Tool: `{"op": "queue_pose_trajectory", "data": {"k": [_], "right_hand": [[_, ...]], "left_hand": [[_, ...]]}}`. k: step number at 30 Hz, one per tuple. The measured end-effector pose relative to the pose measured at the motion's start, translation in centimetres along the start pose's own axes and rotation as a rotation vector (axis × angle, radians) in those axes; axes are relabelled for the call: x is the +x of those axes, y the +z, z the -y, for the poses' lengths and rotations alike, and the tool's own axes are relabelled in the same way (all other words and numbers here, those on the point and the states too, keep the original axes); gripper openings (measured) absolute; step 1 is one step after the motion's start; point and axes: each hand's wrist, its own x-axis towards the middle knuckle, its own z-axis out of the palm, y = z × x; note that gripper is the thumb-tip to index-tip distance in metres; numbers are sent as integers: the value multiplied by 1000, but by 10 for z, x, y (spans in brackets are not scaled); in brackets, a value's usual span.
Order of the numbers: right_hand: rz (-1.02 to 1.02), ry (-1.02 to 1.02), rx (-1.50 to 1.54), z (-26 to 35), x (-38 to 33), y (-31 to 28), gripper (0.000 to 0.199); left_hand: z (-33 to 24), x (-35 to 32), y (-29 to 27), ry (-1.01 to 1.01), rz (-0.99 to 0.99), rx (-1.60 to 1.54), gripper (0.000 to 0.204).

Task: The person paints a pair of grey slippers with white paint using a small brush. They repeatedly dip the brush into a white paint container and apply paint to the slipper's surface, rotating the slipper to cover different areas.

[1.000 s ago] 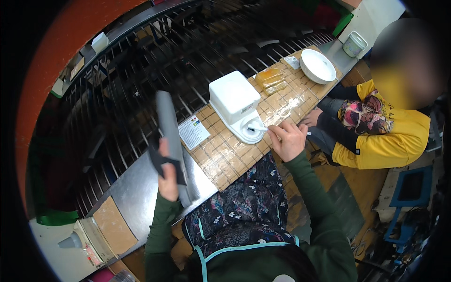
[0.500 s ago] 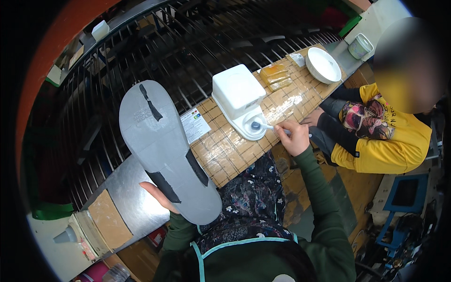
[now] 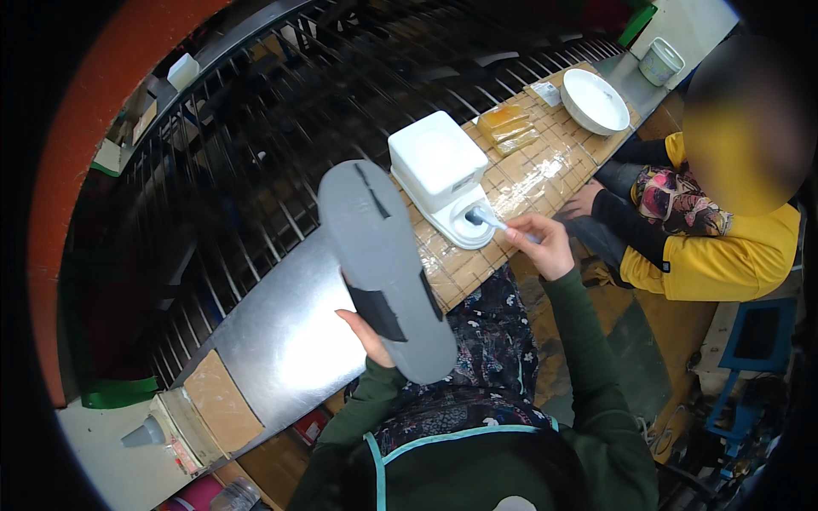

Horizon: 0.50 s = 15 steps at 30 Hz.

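Observation:
My left hand [image 3: 368,338] grips a grey shoe sole [image 3: 375,247] by its near left edge. Black strap pieces lie against the sole's face: a dark patch [image 3: 377,315] beside my thumb, one at the right edge, and a thin one towards the far end. Part of my left hand's fingers is hidden behind the sole. To the right, my right hand [image 3: 545,245] pinches the handle of a small brush [image 3: 492,218]. The brush's dark tip is at the round well of a white dispenser [image 3: 436,157], which has a boxy tank behind the well.
The dispenser stands on a plastic-covered board [image 3: 545,175] with a yellowish wrapped block [image 3: 508,129] and a white bowl [image 3: 595,102]. A lidded tub [image 3: 661,61] is beyond. Metal bars [image 3: 281,162] run along the far side. A person in yellow [image 3: 724,264] sits at the right.
The sole in my left hand has moved right, closer to the dispenser. The brush in my right hand has tilted more upright at the well. The whole view has shifted slightly.

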Motion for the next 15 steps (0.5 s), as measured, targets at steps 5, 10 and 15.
{"op": "queue_pose_trajectory", "data": {"k": [5, 10, 15], "right_hand": [[-479, -665, -581, 66, -6, 27, 29], [-186, -430, 16, 101, -19, 62, 28], [-96, -380, 154, 96, -12, 81, 21]], "left_hand": [[-3, 6, 34, 79, 209, 236, 86], [-13, -3, 55, 140, 396, 303, 92], [-12, -9, 53, 103, 447, 305, 105]]}}
